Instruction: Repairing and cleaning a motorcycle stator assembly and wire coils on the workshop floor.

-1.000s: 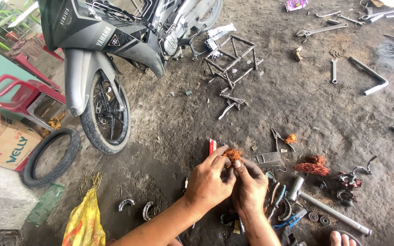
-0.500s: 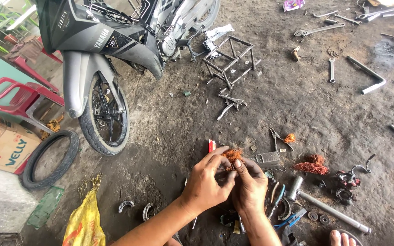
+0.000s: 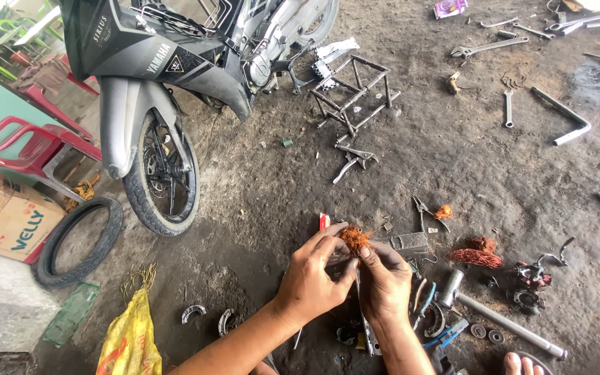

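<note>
Both hands are working together near the middle of the floor: the left hand [image 3: 312,281] and the right hand [image 3: 383,278] are each pinching a small tangle of copper wire [image 3: 353,238] between thumb and fingertips, so both grips are closing on the same bundle, held just above the dirt floor [image 3: 453,160]. The risk, as I judge it, is that the fine strands are snapping or slipping out under opposed pulling, and a loose end could be pricking a fingertip (bare skin, no gloves). Any piece dropping would be getting lost among the clutter right below, where pliers [image 3: 428,212], a metal tube [image 3: 508,323] and more copper windings [image 3: 476,255] are lying close by on the right. What the wire is attached to, if anything, is being hidden behind the fingers; the parts beneath the wrists are too shadowed to name. The motorcycle [image 3: 175,76] at far left is being cut off by the top edge, and a bare foot [image 3: 522,363] at the near right is only partly showing.
</note>
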